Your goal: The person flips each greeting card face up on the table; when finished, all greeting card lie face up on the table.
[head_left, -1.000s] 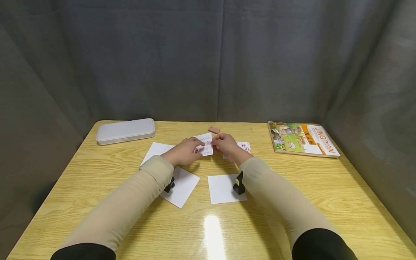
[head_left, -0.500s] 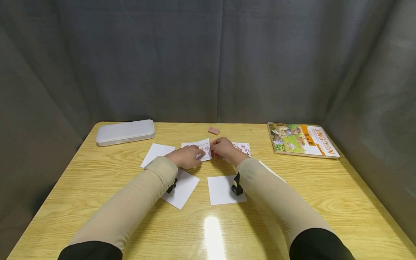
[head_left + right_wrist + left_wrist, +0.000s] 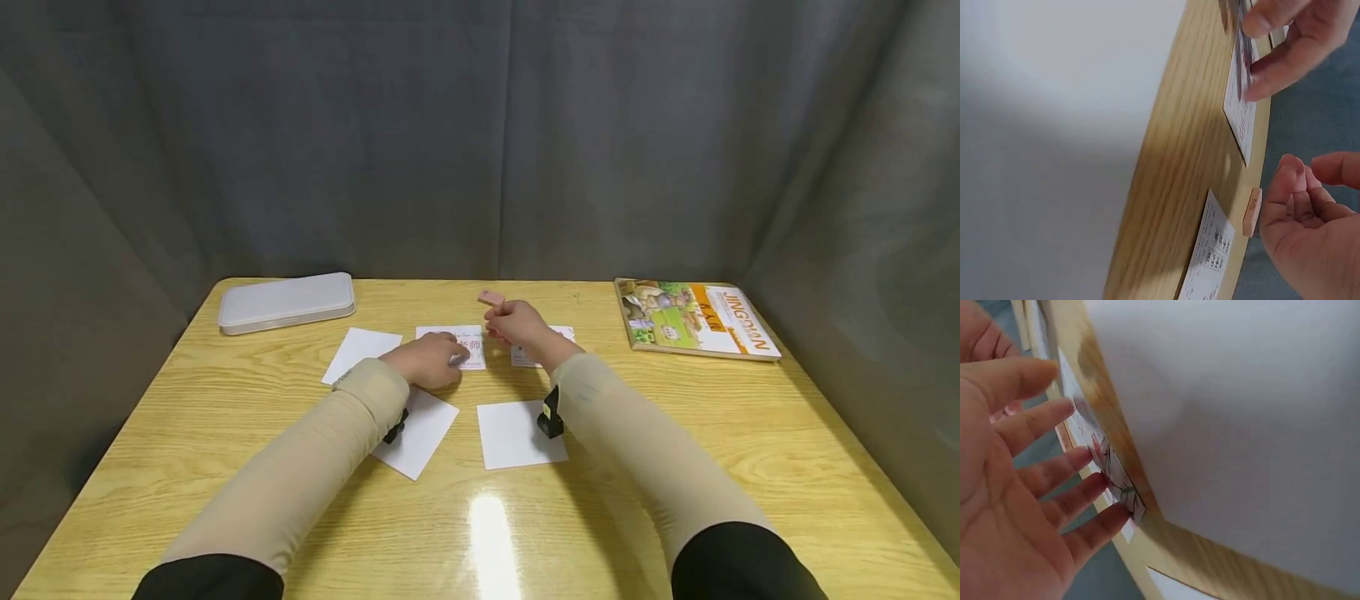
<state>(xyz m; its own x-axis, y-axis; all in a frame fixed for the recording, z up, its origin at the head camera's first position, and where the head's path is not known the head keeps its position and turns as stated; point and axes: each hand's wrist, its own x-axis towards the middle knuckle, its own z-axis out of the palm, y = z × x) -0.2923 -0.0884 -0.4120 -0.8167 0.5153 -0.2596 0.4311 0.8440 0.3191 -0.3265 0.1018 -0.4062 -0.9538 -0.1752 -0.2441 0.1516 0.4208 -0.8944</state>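
Observation:
A printed card (image 3: 472, 346) with red characters lies flat on the table. My left hand (image 3: 427, 360) rests over its left part, and in the left wrist view the spread fingertips (image 3: 1119, 515) touch the card's flowered surface. Just right of that card is my right hand (image 3: 521, 331), raised a little, with its fingers loosely bent and nothing in them, as the right wrist view shows. A second printed card (image 3: 564, 333) with blossoms lies partly hidden behind this hand. Close beyond the right fingers lies a small pink eraser-like block (image 3: 491, 297).
Blank white cards lie nearer me: one at left (image 3: 363, 350), a tilted one (image 3: 422, 433) under the left wrist, and one (image 3: 517, 437) under the right wrist. A white case (image 3: 288, 304) sits at the back left, a picture book (image 3: 697, 319) at the back right.
The red-lettered card was raised and tilted between both hands; it has come down flat on the table. My right hand has let go of its right edge, while the left stays on it.

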